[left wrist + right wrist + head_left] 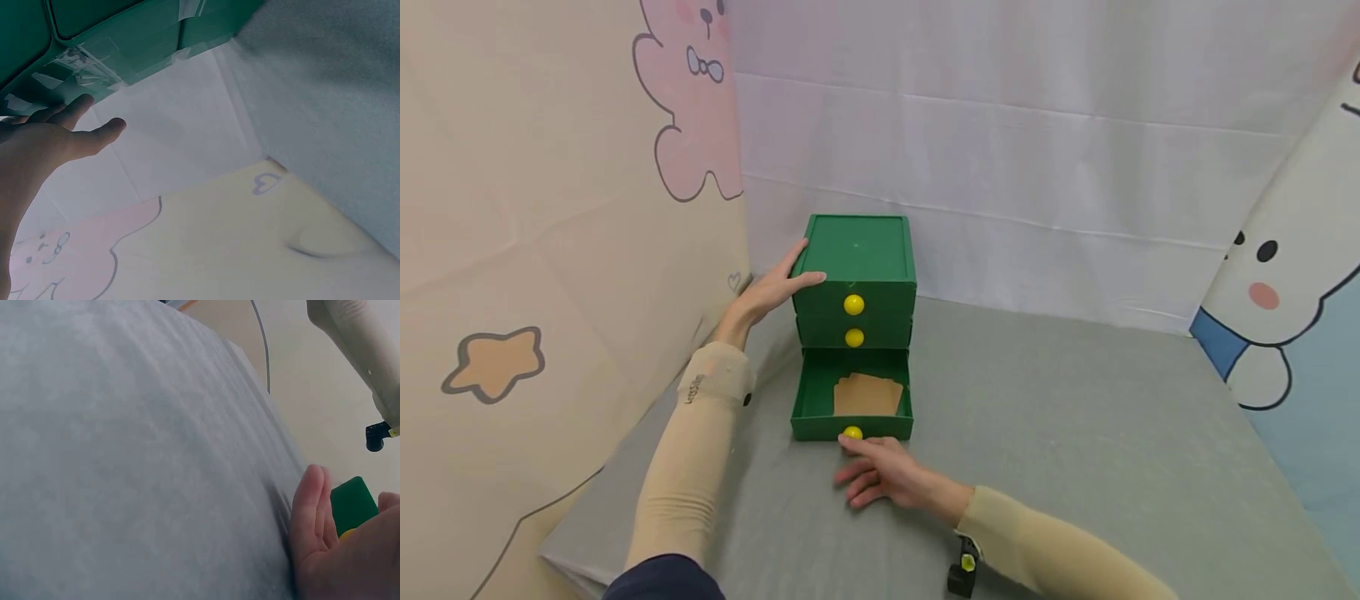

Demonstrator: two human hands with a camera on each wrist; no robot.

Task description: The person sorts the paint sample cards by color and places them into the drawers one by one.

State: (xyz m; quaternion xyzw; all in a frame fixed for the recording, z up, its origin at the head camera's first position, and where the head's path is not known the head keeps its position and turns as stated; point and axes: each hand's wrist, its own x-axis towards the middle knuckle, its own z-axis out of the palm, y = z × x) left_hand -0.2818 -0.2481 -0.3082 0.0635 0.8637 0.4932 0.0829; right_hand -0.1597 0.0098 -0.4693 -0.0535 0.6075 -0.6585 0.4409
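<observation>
A green drawer cabinet (857, 250) stands on the grey cloth, its bottom drawer (815, 392) pulled out. Flat brown cardboard-like pieces (868, 396) lie in that drawer. My left hand (767, 292) rests against the cabinet's left side, thumb over the top front edge; the left wrist view shows this hand (47, 140) beside the taped green wall (131, 50). At the bottom drawer's yellow knob (853, 432), my right hand (891, 475) has its thumb at the knob and its other fingers extended loosely below. In the right wrist view the right hand (344, 556) partly hides the knob.
Two upper drawers with yellow knobs (853, 305) are closed. The grey-covered table (1075, 442) extends to the right. A white curtain (1037, 167) hangs behind, and a cream printed cloth (550, 208) borders the left side.
</observation>
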